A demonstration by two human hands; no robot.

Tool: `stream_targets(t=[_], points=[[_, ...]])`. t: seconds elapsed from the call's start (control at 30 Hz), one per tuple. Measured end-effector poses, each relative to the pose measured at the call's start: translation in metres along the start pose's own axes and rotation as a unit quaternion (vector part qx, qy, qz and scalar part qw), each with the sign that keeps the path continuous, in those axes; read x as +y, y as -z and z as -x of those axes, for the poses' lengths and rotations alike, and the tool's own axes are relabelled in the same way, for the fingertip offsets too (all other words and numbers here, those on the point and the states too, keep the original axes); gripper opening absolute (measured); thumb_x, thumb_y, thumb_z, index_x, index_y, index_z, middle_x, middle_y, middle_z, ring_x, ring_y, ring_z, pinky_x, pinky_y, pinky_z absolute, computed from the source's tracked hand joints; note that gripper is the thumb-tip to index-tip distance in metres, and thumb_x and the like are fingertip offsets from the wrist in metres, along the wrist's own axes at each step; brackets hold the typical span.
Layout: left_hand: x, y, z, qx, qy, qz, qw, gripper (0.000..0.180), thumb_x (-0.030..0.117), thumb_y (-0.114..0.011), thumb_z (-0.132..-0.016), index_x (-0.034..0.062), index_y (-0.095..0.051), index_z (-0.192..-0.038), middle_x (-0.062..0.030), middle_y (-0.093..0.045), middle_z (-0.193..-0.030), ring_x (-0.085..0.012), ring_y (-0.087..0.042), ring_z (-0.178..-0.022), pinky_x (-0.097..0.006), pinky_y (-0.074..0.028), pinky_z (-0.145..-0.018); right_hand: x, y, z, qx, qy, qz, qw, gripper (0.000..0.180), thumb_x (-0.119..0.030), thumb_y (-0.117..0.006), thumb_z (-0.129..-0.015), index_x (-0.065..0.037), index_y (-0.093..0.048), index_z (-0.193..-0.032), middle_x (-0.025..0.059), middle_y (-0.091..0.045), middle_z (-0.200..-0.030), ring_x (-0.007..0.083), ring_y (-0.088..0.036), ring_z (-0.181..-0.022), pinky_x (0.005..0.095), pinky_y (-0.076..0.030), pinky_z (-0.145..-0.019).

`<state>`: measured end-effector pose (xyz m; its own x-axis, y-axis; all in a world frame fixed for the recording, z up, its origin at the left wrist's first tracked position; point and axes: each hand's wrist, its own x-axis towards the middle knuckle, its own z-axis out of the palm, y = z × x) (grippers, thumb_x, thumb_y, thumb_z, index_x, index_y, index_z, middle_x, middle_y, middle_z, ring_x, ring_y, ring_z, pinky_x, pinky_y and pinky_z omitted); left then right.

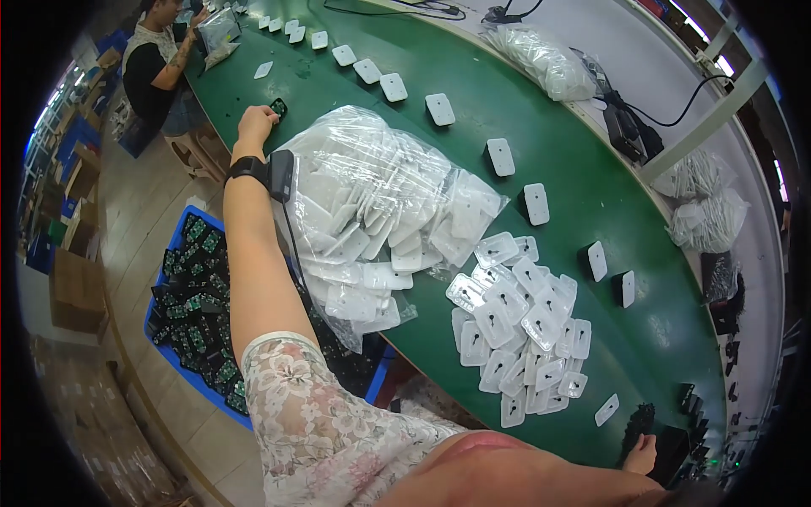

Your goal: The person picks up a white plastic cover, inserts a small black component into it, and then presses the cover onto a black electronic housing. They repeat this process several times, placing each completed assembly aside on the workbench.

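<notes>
My left hand [256, 127] is stretched out over the far left part of the table, pinching a small black part with a green circuit board [279, 107]. A black camera-like device [281, 176] is strapped to that wrist. Beside the forearm lies a big clear plastic bag [363, 186] full of white plastic covers. At the lower right, my right hand [642, 455] grips a dark, rough-edged black piece [639, 425], whose exact kind I cannot make out. A loose white cover [606, 410] lies just left of it.
Loose white covers [507, 317] form a heap mid-table. White-topped black units [500, 158] make a curved row. A blue crate [179, 355] of black parts stands below the table edge. Another person [156, 72] works at the far left. Bagged white parts [541, 63] lie along the back.
</notes>
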<state>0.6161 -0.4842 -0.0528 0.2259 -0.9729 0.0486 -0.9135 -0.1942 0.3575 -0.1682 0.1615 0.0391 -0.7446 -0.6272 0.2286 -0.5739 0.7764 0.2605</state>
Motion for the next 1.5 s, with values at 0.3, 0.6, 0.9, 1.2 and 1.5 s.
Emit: stream_targets(t=[0.3, 0.6, 0.9, 1.2, 1.5], points=[[0.042, 0.017, 0.052, 0.17, -0.022, 0.265, 0.949, 0.053, 0.013, -0.067, -0.076, 0.0102, -0.049, -0.126, -0.0108, -0.059, -0.103, -0.0254, -0.061, -0.088, -0.036, -0.049, -0.078, -0.024, 0.011, -0.017, 0.053, 0.023, -0.067, 0.996, 0.023, -0.029, -0.051, -0.092, -0.007, -0.054, -0.086, 0.0123, -0.063, -0.077, 0.0341, -0.061, -0.07, 0.0424, -0.044, -0.057], [0.234, 0.086, 0.236, -0.112, -0.298, 0.52, 0.793, 0.044, 0.002, -0.051, -0.087, -0.0002, -0.046, -0.13, -0.0106, -0.057, -0.113, -0.0171, -0.062, -0.091, -0.028, -0.049, -0.085, -0.089, 0.064, -0.026, 0.09, 0.111, -0.398, 0.906, 0.017, -0.019, -0.056, -0.092, -0.002, -0.058, -0.091, 0.0031, -0.054, -0.068, 0.0113, -0.051, -0.062, 0.0264, -0.04, -0.057], [0.38, 0.02, 0.467, -0.315, -0.411, 0.55, 0.656, 0.035, -0.002, -0.055, -0.087, -0.0013, -0.049, -0.121, -0.0061, -0.051, -0.114, -0.0126, -0.053, -0.102, -0.024, -0.044, -0.087, -0.197, 0.117, 0.013, -0.173, 0.284, -0.745, 0.578, 0.042, -0.015, -0.059, -0.089, -0.006, -0.047, -0.129, 0.0029, -0.052, -0.105, 0.007, -0.051, -0.084, 0.019, -0.046, -0.065], [0.428, -0.013, 0.567, -0.387, -0.358, 0.564, 0.635, 0.044, -0.005, -0.053, -0.086, 0.0003, -0.043, -0.128, -0.0065, -0.051, -0.114, -0.0121, -0.052, -0.102, -0.026, -0.043, -0.089, -0.117, 0.075, 0.023, -0.123, 0.22, -0.792, 0.556, 0.027, -0.004, -0.06, -0.087, 0.0, -0.057, -0.113, 0.0027, -0.051, -0.097, 0.0086, -0.056, -0.081, 0.0208, -0.05, -0.063], [0.453, -0.031, 0.598, -0.431, -0.335, 0.568, 0.616, 0.039, -0.003, -0.053, -0.086, -0.0001, -0.047, -0.125, -0.0064, -0.055, -0.111, -0.012, -0.053, -0.101, -0.026, -0.043, -0.09, -0.079, 0.049, 0.026, -0.101, 0.184, -0.773, 0.599, 0.027, -0.003, -0.061, -0.085, 0.0, -0.057, -0.111, 0.0017, -0.05, -0.093, 0.0071, -0.054, -0.078, 0.0196, -0.045, -0.062]])
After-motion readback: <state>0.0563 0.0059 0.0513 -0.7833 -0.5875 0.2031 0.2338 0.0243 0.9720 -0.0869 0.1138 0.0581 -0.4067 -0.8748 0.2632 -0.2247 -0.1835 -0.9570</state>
